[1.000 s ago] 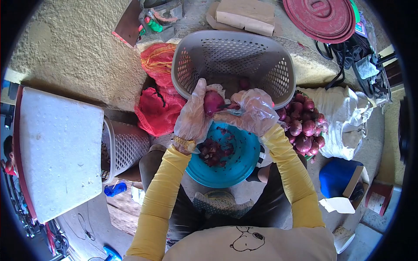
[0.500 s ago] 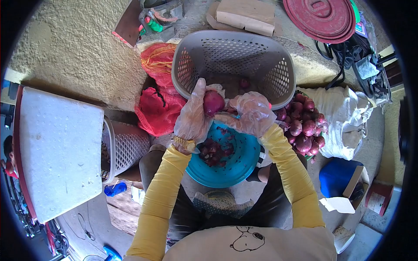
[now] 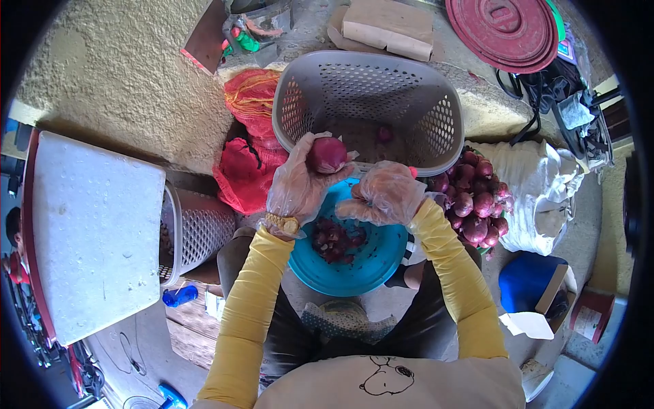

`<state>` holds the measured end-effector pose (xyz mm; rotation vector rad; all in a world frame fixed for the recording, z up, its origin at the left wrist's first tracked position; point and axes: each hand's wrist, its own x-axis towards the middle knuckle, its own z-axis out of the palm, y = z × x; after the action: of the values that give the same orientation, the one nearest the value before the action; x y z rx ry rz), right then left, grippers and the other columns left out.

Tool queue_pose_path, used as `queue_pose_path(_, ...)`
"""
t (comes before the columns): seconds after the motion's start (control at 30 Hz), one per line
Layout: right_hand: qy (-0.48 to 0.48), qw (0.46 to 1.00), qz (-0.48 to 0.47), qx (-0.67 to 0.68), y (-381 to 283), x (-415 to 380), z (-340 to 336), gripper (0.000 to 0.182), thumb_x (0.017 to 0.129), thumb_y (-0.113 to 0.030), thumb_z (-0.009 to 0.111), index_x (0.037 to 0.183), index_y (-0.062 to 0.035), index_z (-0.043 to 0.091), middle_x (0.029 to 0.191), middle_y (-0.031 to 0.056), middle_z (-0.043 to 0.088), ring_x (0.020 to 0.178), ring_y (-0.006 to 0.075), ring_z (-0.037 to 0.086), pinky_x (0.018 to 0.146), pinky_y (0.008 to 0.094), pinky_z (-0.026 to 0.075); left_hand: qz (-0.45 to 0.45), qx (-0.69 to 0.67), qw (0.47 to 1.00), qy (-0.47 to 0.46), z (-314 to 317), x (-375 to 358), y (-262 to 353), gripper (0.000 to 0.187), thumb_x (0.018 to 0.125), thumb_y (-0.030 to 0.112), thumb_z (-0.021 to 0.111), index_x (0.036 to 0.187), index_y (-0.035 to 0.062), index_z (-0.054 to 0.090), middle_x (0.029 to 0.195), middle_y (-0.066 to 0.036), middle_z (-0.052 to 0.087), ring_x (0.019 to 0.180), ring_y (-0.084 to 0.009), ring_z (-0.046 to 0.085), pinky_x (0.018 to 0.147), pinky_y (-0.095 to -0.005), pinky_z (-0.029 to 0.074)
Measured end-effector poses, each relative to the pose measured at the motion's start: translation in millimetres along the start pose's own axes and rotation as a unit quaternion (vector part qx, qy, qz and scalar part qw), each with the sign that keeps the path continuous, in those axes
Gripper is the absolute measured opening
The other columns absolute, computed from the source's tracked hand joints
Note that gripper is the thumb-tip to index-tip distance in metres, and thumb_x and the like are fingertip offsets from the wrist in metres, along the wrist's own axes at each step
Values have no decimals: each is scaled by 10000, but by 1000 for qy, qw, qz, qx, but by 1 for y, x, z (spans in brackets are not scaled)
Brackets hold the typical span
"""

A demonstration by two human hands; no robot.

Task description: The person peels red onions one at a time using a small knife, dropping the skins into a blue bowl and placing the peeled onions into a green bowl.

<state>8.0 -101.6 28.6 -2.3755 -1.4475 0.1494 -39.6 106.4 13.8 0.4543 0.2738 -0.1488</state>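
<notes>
My left hand [image 3: 300, 180], in a clear plastic glove, holds a red onion [image 3: 328, 155] over the near rim of the grey basket. My right hand [image 3: 387, 194], also gloved, is closed just to the right and apart from the onion. A small red tip [image 3: 413, 172] shows by its knuckles, but what the fingers grip is hidden. Beneath both hands, a turquoise basin [image 3: 347, 278] contains dark onion skins and scraps [image 3: 335, 240]. One more onion [image 3: 385, 133] lies inside the perforated grey basket [image 3: 368, 63].
Right of the basket is a heap of red onions [image 3: 480, 198] beside a white sack [image 3: 528, 170]. Red mesh bags [image 3: 248, 170] lie to the left. A white foam board [image 3: 102, 238] and another basket [image 3: 204, 228] stand farther left. A blue container [image 3: 531, 279] sits at right.
My left hand has tilted and turned the onion, now cupping it from below. My right hand has drawn slightly down and away from the onion, its fingers curled.
</notes>
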Motion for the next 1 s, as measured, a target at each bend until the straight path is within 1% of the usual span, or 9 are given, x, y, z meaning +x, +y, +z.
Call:
queue_pose_path(0.07, -6, 1000, 11, 27, -2, -1, -5, 600, 795, -722, 704, 791, -123, 729, 690, 117, 664, 715, 354, 669, 694, 466, 503, 0, 0, 1000, -9, -3, 2, -2, 428, 1093, 348, 516, 1324, -13, 514, 1279, -227, 576, 1185, -402, 610, 1008, -577, 550)
queue_pose_path(0.2, 58, 996, -29, 67, -3, -3, -10, 645, 733, -759, 733, 815, -120, 746, 720, 108, 681, 720, 342, 678, 714, 453, 515, 58, 23, 998, 11, -4, 5, -3, 394, 1074, 311, 567, 1301, -10, 547, 1243, -207, 598, 1151, -386, 618, 1010, -555, 557)
queue_pose_path(0.37, 100, 990, 77, 63, -10, -2, -18, 694, 702, -698, 818, 980, -66, 753, 802, 109, 712, 772, 339, 693, 739, 428, 548, 52, 24, 998, -12, -1, 5, -2, 407, 1070, 334, 573, 1278, -15, 577, 1213, -203, 630, 1155, -372, 625, 1008, -554, 561)
queue_pose_path(0.43, 113, 985, 91, 90, -16, 1, -24, 702, 716, -680, 819, 1028, -57, 742, 817, 117, 715, 791, 344, 693, 739, 433, 551, -29, -9, 999, -20, 13, -4, 2, 439, 1079, 363, 544, 1296, -18, 569, 1240, -228, 631, 1180, -363, 626, 1021, -551, 554)
queue_pose_path(0.67, 122, 972, 153, 128, -18, 8, -26, 686, 759, -627, 814, 1098, -40, 709, 881, 158, 718, 844, 365, 692, 753, 444, 555, 41, -1, 998, -49, 2, -5, -10, 449, 1093, 340, 498, 1351, -24, 551, 1297, -204, 624, 1210, -338, 619, 1043, -518, 546)
queue_pose_path(0.73, 140, 971, 157, 115, -17, 9, -22, 684, 752, -622, 821, 1086, -36, 708, 877, 162, 717, 846, 370, 692, 750, 444, 553, 144, 180, 969, -84, 4, -5, -13, 409, 1084, 263, 504, 1372, -25, 548, 1332, -169, 618, 1223, -296, 616, 1044, -473, 552)
queue_pose_path(0.83, 162, 971, 148, 97, -9, 8, -16, 678, 737, -612, 837, 1060, -30, 705, 870, 168, 712, 848, 375, 691, 742, 445, 551, 134, 151, 973, -115, 1, -5, -13, 389, 1066, 190, 510, 1390, -23, 544, 1327, -152, 615, 1222, -258, 615, 1061, -413, 540)
queue_pose_path(0.97, 175, 962, 163, 132, -18, 11, -25, 664, 725, -604, 843, 1023, -27, 701, 877, 167, 706, 852, 379, 689, 731, 453, 549, 233, 346, 900, -128, 2, -7, -17, 389, 1092, 257, 490, 1347, -28, 561, 1291, -145, 621, 1223, -250, 613, 1058, -393, 538)
queue_pose_path(1.0, 173, 962, 163, 132, -18, 12, -23, 664, 725, -604, 843, 1023, -27, 701, 877, 167, 706, 852, 379, 689, 731, 453, 549, 193, 304, 930, -77, -1, -5, -18, 409, 1104, 307, 467, 1317, -26, 572, 1272, -144, 626, 1199, -247, 626, 1039, -383, 547)
